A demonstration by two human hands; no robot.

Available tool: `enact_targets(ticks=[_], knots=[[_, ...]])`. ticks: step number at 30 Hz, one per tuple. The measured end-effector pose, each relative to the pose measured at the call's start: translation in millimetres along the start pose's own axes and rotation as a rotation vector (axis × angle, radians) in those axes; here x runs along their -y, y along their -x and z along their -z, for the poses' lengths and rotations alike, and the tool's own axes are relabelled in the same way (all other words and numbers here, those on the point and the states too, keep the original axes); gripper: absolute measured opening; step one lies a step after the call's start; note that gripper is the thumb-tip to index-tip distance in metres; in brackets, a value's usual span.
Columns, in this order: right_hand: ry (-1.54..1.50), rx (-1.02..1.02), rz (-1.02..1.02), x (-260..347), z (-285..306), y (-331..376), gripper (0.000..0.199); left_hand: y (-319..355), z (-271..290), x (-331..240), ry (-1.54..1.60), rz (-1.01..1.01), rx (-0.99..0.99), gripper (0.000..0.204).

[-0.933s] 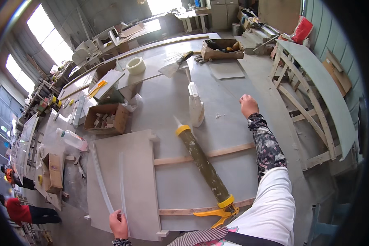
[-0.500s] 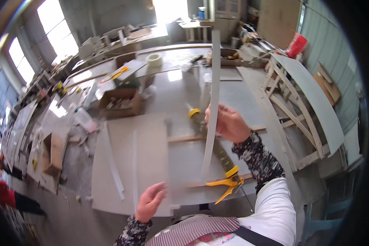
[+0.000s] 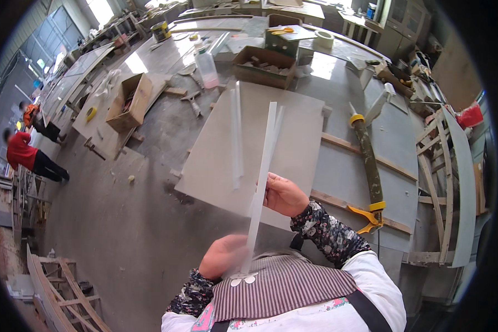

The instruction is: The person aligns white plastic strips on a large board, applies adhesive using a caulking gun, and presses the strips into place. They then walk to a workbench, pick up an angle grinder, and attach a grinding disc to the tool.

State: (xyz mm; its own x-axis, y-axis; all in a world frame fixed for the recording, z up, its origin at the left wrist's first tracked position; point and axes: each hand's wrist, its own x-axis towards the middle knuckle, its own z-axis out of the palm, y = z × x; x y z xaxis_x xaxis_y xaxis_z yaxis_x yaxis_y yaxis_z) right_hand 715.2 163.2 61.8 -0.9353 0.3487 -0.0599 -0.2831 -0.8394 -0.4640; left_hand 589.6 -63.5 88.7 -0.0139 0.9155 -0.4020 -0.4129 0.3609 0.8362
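Observation:
My right hand (image 3: pixel 286 195) pinches a long, thin white strip (image 3: pixel 265 152) between thumb and fingers, a little below its middle. The strip stands slanted in front of me, its lower end close to my striped apron (image 3: pixel 282 282). My left hand (image 3: pixel 224 256) is at that lower end, smeared by motion; whether it touches the strip is unclear. Beneath lies a flat beige panel (image 3: pixel 205 171), bearing more white strips (image 3: pixel 236 133). Another white strip (image 3: pixel 279 123) shows just behind the held one. To the right, a caulking gun (image 3: pixel 367 157) with yellow ends and trigger lies across a grey sheet.
Beyond the panel are a cardboard box (image 3: pixel 260 67) of small pieces, a clear bottle (image 3: pixel 207 67) and a scraper (image 3: pixel 193 104). An open carton (image 3: pixel 128 103) sits further left. Wooden frames (image 3: pixel 434 182) stand at right. A person in red (image 3: pixel 21 150) and another are far left.
My view has swung left and down. The white strip has come down nearer my body in my right hand. My left hand has moved to the strip's lower end.

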Motion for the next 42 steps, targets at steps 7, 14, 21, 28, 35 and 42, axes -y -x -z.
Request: enact_targets(ticks=[7,14,21,28,35,42], knots=[[0.776,-0.233,-0.115,-32.0,2.7,-1.6,0.022,9.5,9.0,19.4,0.091,-0.004,-0.192,0.026],[1.905,-0.127,0.106,-22.4,9.6,10.4,0.022,13.3,9.1,46.6,0.123,-0.022,-0.394,0.023],[1.913,-0.46,0.082,-18.3,34.3,7.8,0.025,40.0,11.5,68.0,0.102,-0.006,-0.436,0.025],[0.424,-0.513,-0.041,33.2,50.4,45.5,0.042,124.8,46.4,85.9,0.063,0.216,-0.335,0.031],[-0.076,-0.427,-0.084,-11.0,42.0,44.6,0.027,190.7,78.7,92.7,-0.076,0.324,-0.33,0.027],[-0.086,-0.54,-0.038,-42.9,12.3,21.0,0.036,240.6,95.9,105.4,-0.088,0.362,-0.413,0.029]])
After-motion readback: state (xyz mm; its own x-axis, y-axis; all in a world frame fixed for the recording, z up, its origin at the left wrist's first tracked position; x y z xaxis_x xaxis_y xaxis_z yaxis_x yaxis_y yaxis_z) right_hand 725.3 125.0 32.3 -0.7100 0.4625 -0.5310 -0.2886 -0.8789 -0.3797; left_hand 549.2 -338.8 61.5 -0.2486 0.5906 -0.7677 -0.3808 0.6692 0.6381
